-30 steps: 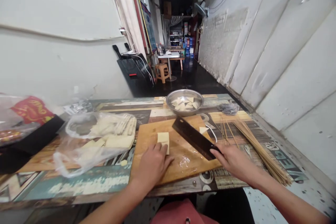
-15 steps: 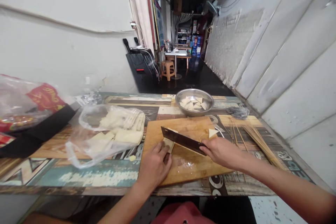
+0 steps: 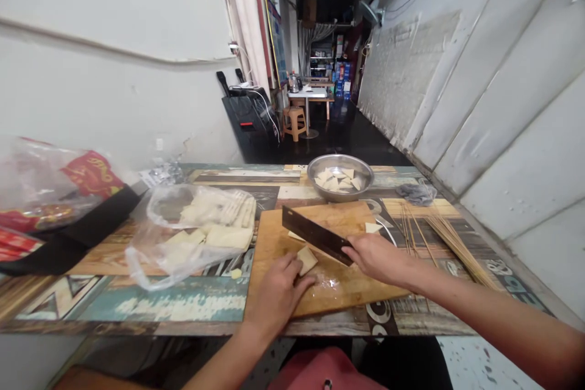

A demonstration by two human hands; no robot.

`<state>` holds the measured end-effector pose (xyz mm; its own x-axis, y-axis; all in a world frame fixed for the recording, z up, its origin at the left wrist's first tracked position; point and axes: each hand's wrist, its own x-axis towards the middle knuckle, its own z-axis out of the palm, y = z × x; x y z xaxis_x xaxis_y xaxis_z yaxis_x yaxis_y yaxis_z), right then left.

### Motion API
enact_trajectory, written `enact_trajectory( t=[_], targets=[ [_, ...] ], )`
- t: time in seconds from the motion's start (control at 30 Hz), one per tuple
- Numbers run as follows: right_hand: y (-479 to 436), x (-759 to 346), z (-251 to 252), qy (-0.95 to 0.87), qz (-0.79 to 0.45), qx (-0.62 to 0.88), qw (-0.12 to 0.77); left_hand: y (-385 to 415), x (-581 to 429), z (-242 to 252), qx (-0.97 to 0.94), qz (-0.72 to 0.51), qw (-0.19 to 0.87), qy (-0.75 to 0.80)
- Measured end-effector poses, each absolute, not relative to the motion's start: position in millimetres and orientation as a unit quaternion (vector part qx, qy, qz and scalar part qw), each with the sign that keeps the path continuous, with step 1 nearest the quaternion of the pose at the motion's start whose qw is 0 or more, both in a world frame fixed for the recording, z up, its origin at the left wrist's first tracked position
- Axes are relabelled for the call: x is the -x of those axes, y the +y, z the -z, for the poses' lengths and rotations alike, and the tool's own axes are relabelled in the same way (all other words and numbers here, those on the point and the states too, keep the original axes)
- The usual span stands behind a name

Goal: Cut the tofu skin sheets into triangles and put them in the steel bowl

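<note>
My right hand (image 3: 377,257) is closed around the handle of a dark cleaver (image 3: 314,234), whose blade slants over the wooden cutting board (image 3: 269,277). My left hand (image 3: 281,292) grips a pale, flat square of tofu sheet (image 3: 308,261) between thumb and fingers, just on the near side of the blade. Another pale piece, partly hidden, shows under the cleaver. A cut tofu triangle (image 3: 372,228) lies by the board's far right corner. Behind the board, a metal bowl (image 3: 315,186) holds several such triangles.
Left of the board lies a clear plastic bag (image 3: 150,277) with stacked tofu sheets (image 3: 228,236). A small pale scrap (image 3: 236,273) is beside it. Bamboo skewers (image 3: 454,247) and a crumpled grey bag (image 3: 417,194) are at right. Red-printed packets (image 3: 94,170) sit in a black tray at far left.
The cleaver has lifted slightly and moved away from my left hand. My left hand has shifted right and toward me, turning the tofu square and drawing it off from the blade.
</note>
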<state>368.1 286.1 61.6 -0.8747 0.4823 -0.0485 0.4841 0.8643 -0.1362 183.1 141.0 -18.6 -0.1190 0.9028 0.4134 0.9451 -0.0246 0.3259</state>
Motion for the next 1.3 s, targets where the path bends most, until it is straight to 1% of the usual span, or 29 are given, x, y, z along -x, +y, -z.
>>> enact_trajectory(
  t=[0.1,0.27,0.37,0.47,0.63,0.73,0.9,1.3],
  targets=[
    [278.5,-389.3,-66.0,0.955,0.084,-0.285,-0.009,129.9,-192.4,23.7,0.683,0.299,0.058,-0.664],
    [263.6,-408.4,-81.6,0.959,0.078,-0.271,0.029,134.5,-201.2,26.5,0.642,0.291,0.116,-0.700],
    [261.6,-407.4,-83.4,0.963,0.054,-0.263,0.034,144.2,-201.4,23.5,0.631,0.278,0.101,-0.717],
    [263.4,-405.1,-81.4,0.962,0.047,-0.266,0.033,146.4,-195.5,24.6,0.648,0.294,0.085,-0.698],
    [264.8,-401.8,-80.9,0.961,0.068,-0.265,0.047,139.0,-185.5,34.9,0.666,0.303,0.117,-0.671],
    [264.1,-399.8,-81.5,0.961,0.073,-0.261,0.061,136.8,-184.7,37.9,0.672,0.290,0.113,-0.672],
    [266.3,-397.8,-80.9,0.964,0.067,-0.249,0.056,136.9,-184.6,39.0,0.673,0.288,0.097,-0.674],
    [272.8,-397.2,-80.4,0.969,0.045,-0.233,0.067,136.4,-183.1,41.8,0.672,0.290,0.110,-0.673]
  ],
)
